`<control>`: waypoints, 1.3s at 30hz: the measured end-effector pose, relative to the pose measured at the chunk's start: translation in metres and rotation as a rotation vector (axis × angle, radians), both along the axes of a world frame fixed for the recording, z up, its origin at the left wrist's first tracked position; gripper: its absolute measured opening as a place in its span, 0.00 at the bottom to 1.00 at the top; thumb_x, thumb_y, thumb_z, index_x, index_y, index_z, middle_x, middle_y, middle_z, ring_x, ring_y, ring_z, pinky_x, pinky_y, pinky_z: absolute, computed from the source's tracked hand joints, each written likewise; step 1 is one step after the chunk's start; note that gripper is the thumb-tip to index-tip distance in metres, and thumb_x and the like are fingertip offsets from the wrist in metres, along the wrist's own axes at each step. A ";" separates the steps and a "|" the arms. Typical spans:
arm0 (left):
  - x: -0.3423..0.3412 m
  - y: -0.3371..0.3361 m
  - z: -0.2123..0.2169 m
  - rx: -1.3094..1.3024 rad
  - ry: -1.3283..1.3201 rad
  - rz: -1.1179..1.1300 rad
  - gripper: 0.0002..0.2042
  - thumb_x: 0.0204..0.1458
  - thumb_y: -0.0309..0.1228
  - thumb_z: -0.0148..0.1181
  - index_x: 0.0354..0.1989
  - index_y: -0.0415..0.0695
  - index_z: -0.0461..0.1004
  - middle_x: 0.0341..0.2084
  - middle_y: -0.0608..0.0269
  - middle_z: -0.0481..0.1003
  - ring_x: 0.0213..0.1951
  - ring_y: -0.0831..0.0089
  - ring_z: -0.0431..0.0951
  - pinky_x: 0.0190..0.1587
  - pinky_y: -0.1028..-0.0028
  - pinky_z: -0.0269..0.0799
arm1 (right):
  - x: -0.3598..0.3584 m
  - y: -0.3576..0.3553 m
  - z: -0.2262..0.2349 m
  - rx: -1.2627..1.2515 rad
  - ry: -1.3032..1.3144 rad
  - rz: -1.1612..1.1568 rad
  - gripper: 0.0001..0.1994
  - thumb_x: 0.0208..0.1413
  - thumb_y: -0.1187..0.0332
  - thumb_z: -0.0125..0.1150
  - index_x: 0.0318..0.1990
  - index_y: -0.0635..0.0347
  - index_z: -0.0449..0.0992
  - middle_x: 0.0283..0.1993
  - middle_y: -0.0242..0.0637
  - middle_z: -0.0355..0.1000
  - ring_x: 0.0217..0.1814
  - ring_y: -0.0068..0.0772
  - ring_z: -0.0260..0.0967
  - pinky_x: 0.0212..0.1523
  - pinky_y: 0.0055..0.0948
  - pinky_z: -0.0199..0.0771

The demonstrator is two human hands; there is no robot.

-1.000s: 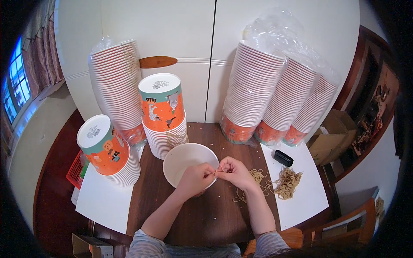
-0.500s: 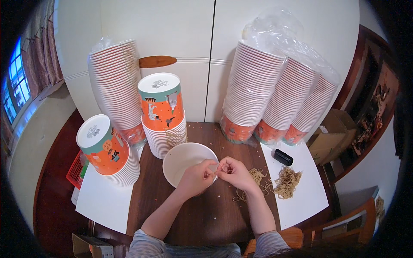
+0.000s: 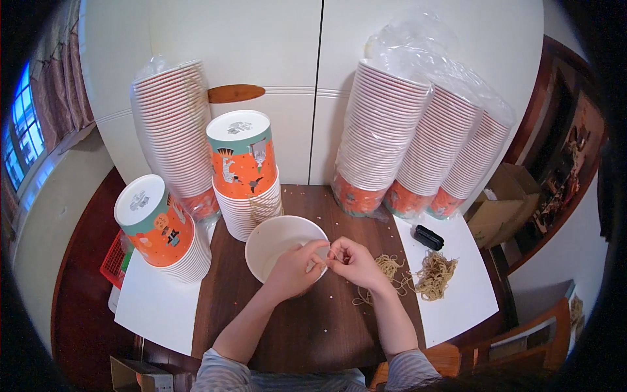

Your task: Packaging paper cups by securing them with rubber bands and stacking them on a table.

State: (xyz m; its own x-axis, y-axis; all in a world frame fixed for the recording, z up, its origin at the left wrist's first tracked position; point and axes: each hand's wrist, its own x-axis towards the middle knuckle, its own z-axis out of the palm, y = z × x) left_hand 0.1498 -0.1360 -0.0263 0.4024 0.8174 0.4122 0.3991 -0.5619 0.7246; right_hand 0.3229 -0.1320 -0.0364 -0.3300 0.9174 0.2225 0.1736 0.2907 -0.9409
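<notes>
An upright white paper bucket (image 3: 264,251) stands on the brown middle of the table, its mouth facing up. My left hand (image 3: 296,266) reaches across its near right side, thumb and forefinger drawn together at the rim. Against the right side of that rim, my right hand (image 3: 354,263) pinches with its fingertips close to the left ones. Whatever lies between the fingertips is too small to make out. Just right of my right hand is a loose tangle of tan string (image 3: 390,266), with strands running out under the wrist. A bigger tan string pile (image 3: 435,276) lies farther right.
Upside-down stacks of orange-and-green printed buckets stand left, one at the near left (image 3: 160,225) and one behind the bucket (image 3: 243,166). Plastic-wrapped stacks rise at the back left (image 3: 171,130) and back right (image 3: 382,130). A black object (image 3: 428,237) lies right. Small crumbs dot the table.
Both hands stay at the bucket's right rim, and their fingertips have shifted only slightly. The whole view has moved a little; the bucket and stacks keep their places.
</notes>
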 end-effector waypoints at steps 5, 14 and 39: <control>-0.002 0.003 -0.003 -0.053 0.017 0.001 0.18 0.42 0.26 0.56 0.45 0.43 0.64 0.21 0.66 0.74 0.21 0.77 0.71 0.27 0.76 0.66 | -0.002 -0.003 0.005 -0.045 0.012 0.036 0.06 0.44 0.78 0.56 0.28 0.58 0.65 0.21 0.19 0.58 0.22 0.07 0.51 0.21 0.12 0.52; -0.004 0.004 -0.009 -0.042 -0.014 -0.010 0.08 0.41 0.26 0.58 0.31 0.40 0.71 0.20 0.66 0.74 0.24 0.79 0.74 0.27 0.78 0.67 | -0.002 0.000 0.001 -0.126 0.142 0.085 0.07 0.43 0.79 0.55 0.29 0.58 0.64 0.24 0.20 0.61 0.24 0.08 0.53 0.24 0.11 0.55; -0.006 0.005 -0.001 -0.059 0.005 -0.019 0.07 0.39 0.32 0.60 0.22 0.42 0.71 0.20 0.60 0.68 0.21 0.69 0.68 0.25 0.72 0.63 | 0.001 0.003 0.000 -0.098 0.065 0.054 0.07 0.45 0.78 0.57 0.30 0.58 0.66 0.23 0.19 0.59 0.23 0.07 0.52 0.23 0.10 0.53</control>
State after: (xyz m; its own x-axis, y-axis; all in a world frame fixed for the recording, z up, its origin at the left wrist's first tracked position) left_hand 0.1442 -0.1307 -0.0271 0.4197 0.8325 0.3617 0.3924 -0.5257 0.7548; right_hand 0.3244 -0.1293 -0.0361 -0.3671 0.9171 0.1551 0.0977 0.2039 -0.9741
